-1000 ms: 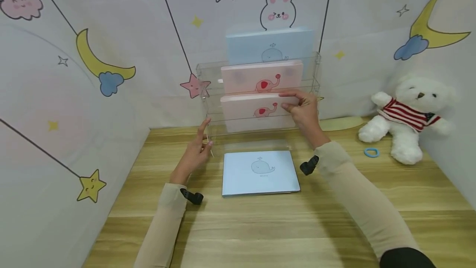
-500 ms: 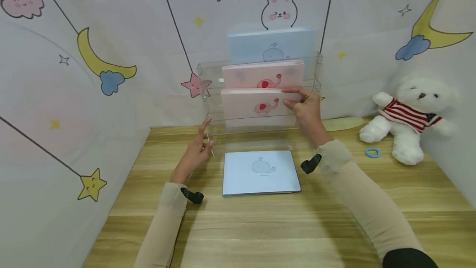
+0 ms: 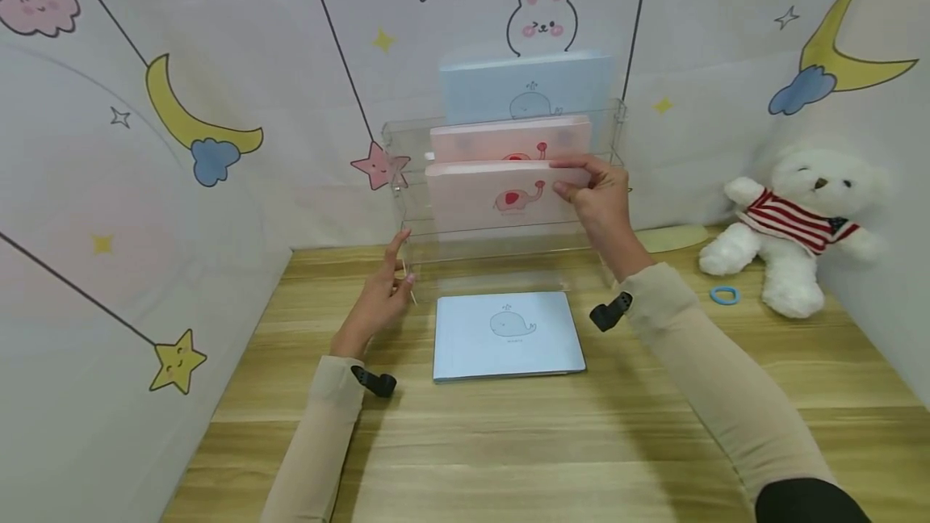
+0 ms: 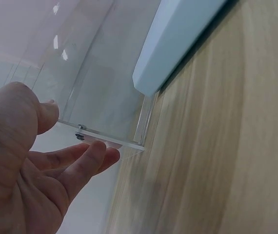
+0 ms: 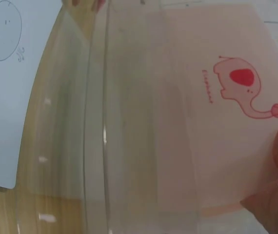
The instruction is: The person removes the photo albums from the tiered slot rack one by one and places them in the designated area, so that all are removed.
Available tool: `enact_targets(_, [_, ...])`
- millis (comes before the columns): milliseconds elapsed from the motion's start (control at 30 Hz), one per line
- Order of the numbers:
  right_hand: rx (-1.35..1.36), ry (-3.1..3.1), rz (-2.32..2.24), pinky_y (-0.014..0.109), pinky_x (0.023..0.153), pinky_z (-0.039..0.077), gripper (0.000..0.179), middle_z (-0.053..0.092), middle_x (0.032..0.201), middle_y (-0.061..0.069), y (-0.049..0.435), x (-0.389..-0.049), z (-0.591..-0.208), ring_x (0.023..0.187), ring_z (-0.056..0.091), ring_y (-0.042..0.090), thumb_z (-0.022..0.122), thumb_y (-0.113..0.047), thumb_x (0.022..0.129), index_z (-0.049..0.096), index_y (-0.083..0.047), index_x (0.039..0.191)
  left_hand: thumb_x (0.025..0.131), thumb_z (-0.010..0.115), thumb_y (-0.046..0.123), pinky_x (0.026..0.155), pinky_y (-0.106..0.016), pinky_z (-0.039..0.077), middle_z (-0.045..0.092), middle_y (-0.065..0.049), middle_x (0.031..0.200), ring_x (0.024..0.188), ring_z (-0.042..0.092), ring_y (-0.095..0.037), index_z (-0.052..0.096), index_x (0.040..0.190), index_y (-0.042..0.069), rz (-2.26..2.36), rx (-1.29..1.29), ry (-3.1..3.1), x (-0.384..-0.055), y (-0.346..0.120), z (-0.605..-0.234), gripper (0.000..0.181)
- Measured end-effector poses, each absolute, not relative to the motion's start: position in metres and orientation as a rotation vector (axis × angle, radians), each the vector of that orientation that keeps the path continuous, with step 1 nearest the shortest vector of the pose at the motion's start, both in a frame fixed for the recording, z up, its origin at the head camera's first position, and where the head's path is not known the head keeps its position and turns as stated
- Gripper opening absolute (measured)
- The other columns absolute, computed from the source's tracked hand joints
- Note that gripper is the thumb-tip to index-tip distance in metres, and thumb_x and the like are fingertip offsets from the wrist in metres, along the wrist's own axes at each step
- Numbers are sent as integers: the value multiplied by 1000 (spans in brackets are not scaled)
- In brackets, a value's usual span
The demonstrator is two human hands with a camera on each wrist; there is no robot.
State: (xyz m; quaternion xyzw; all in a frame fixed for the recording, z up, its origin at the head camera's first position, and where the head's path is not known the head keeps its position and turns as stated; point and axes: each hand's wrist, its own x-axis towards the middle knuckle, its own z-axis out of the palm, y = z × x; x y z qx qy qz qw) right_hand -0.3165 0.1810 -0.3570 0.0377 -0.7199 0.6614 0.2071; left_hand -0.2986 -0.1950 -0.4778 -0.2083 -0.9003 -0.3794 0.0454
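My right hand (image 3: 601,198) pinches the upper right part of a pink notebook (image 3: 465,200) with a red elephant on its cover. In the right wrist view, this elephant notebook (image 5: 217,156) stands behind the clear front panel of a tiered acrylic rack (image 5: 129,161). At the rack's lower left, my left hand (image 3: 378,297) grips the side panel (image 4: 102,136), thumb on one side and fingers on the other. A second pink notebook (image 3: 465,142) stands one tier further back, partly hidden. Behind it is a light blue whale notebook (image 3: 479,87) on the top tier.
In front of the rack a pale blue whale notebook (image 3: 472,345) lies flat on the wooden table (image 3: 465,442). A white teddy bear (image 3: 795,216) in a striped top sits at the right, beside a blue ring (image 3: 724,295). A printed cloth (image 3: 305,87) hangs behind.
My right hand has raised the front pink notebook, so it covers more of the one behind it. The left hand has stayed at the rack's side.
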Motion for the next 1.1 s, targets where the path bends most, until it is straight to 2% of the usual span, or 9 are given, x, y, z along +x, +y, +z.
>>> enact_targets(133, [115,-1997,1834,28,100,61,29,78,129,2,180,-317,-355,115,72,15,78,7,93,85,-13,112,112,54,13,92,-61,61,61,-36,143,111,76,-45,6,170,44,-1165,-640,-2748,-298,-195,-476,82])
enact_targets(367, [163,-1924,1862,18,85,60,29,80,119,-1,175,-318,-350,104,73,10,79,10,90,86,-12,108,111,55,12,94,-63,61,60,-37,144,114,75,-48,6,170,45,-1158,-619,-2748,-298,-202,-477,83])
enact_targets(533, [155,-1924,1850,18,88,59,30,80,120,-2,177,-313,-343,109,72,10,79,10,90,86,-13,108,111,55,12,92,-62,62,62,-37,142,112,76,-47,8,170,41,-1151,-649,-2733,-297,-200,-478,81])
enact_targets(767, [121,-1911,1899,25,96,62,28,80,119,-4,182,-304,-333,110,75,14,79,8,91,86,-13,108,112,54,13,93,-63,61,63,-36,140,111,75,-48,7,170,41,-1145,-669,-2729,-298,-197,-479,80])
enact_targets(1000, [145,-1893,1861,20,85,61,29,81,110,-7,188,-296,-327,101,76,11,79,10,90,86,-12,107,112,53,14,93,-63,61,64,-35,139,110,75,-47,6,170,41,-1139,-666,-2732,-299,-197,-480,79])
enact_targets(1100, [147,-1891,1858,19,86,61,29,80,111,-7,192,-293,-328,102,75,11,78,10,91,86,-12,108,112,53,15,92,-63,61,64,-35,140,110,75,-47,6,170,43,-1151,-661,-2730,-300,-196,-479,80])
